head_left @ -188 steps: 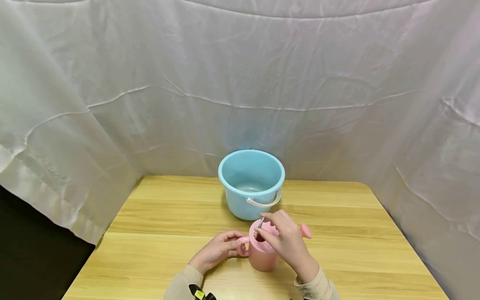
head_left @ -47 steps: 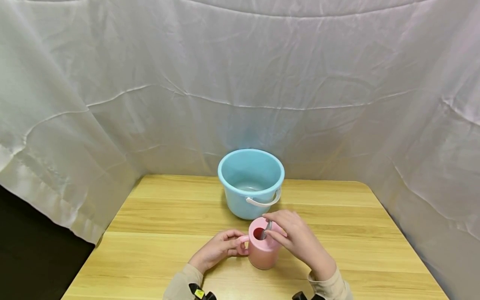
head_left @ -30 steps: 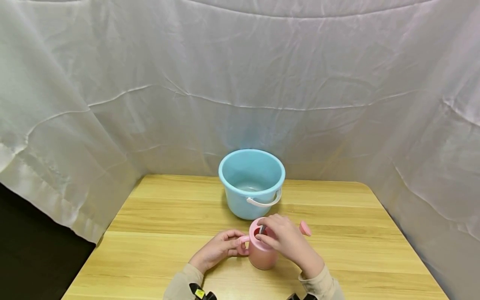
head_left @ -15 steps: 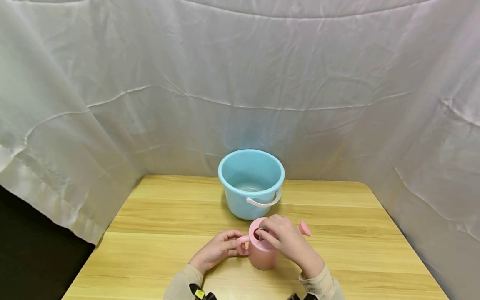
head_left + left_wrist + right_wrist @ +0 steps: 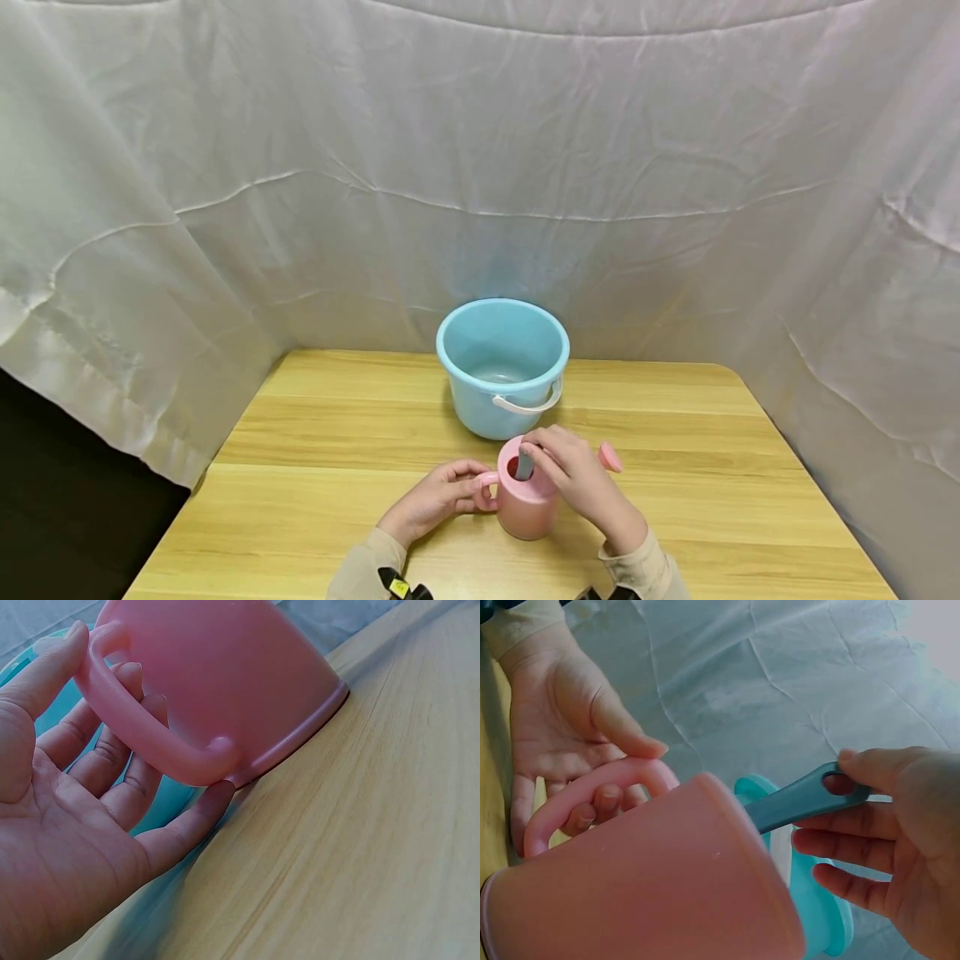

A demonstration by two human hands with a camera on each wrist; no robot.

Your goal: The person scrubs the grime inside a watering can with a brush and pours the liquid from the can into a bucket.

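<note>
A pink watering can stands upright on the table, its round rose pointing right. My left hand holds its loop handle with the thumb on top, fingers reaching through the loop and the little finger by the base. My right hand pinches the end of a flat grey-blue tool handle with a hole in it, between thumb and index finger. The other right fingers extend beneath it. This handle slants down into the can's top opening. The tool's lower end is hidden inside the can.
Right behind the can stands a light blue bucket with a white carrying handle hanging at its front. The wooden table ends at the back against a pale grey cloth that hangs around three sides.
The right hand, lower at the opening half a second ago, has drawn the grey-blue handle up so more of it shows. Earlier it shifted about over the opening. Left hand, can and bucket stay put.
</note>
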